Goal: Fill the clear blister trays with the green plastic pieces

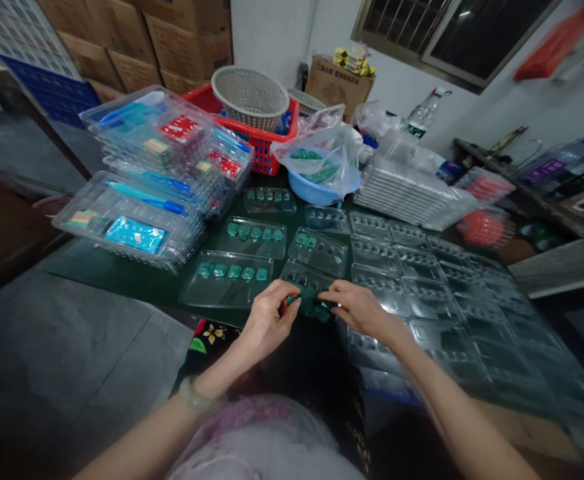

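Note:
My left hand (275,310) is closed in a pinch at the table's near edge, with a small teal green piece partly showing at its fingertips. Opposite it, my right hand (357,307) has its fingers bent down onto small dark green pieces; what exactly they grip is hidden. Between both hands lies a loose cluster of green pieces (312,305), over the near part of a clear plastic tray (299,270). Another clear tray (317,248) beyond has a couple of green pieces in its row. To the left, clear trays (232,293) hold full rows of green blocks (235,271).
Clear moulded trays (432,297) cover the table's right side. Stacked filled plastic boxes (137,223) stand at left. Behind are a blue basin (317,192) with bagged green pieces, a red basket (265,150), a grey colander (249,93) and a stack of clear trays (402,193).

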Demonstrator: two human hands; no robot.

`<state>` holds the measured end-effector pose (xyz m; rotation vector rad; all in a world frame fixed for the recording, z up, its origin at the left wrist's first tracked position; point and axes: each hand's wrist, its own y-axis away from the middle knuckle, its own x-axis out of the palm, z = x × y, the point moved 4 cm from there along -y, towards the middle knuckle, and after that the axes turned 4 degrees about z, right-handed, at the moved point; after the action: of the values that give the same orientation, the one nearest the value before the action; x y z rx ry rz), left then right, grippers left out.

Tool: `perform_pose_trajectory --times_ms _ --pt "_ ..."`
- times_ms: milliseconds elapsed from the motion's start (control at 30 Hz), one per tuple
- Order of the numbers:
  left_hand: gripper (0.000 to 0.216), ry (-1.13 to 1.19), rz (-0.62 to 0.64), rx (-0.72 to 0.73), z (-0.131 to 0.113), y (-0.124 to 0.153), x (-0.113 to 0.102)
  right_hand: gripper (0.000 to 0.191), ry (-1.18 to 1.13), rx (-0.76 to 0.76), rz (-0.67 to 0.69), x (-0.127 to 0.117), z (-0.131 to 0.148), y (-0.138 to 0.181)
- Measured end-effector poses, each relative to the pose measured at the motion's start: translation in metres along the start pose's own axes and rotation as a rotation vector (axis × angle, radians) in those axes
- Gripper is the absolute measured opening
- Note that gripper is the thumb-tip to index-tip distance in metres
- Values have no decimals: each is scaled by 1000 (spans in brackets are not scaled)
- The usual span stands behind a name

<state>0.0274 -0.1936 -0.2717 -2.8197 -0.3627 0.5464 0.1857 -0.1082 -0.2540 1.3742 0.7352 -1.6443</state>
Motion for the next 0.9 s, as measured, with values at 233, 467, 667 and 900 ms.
perform_pose_trajectory --times_ms 233,467,667,900 --pt "13 34 -13 -53 -2 -3 -2 15 -109 73 -133 3 -9 -3" --pt "23 406 164 -332 -12 -8 21 18 -298 118 -488 -8 23 2" --pt "22 493 118 -389 0 -8 26 19 -554 73 -439 -8 33 3" --pt "19 590 94 -419 7 -18 23 7 -694 84 -405 -7 26 -7"
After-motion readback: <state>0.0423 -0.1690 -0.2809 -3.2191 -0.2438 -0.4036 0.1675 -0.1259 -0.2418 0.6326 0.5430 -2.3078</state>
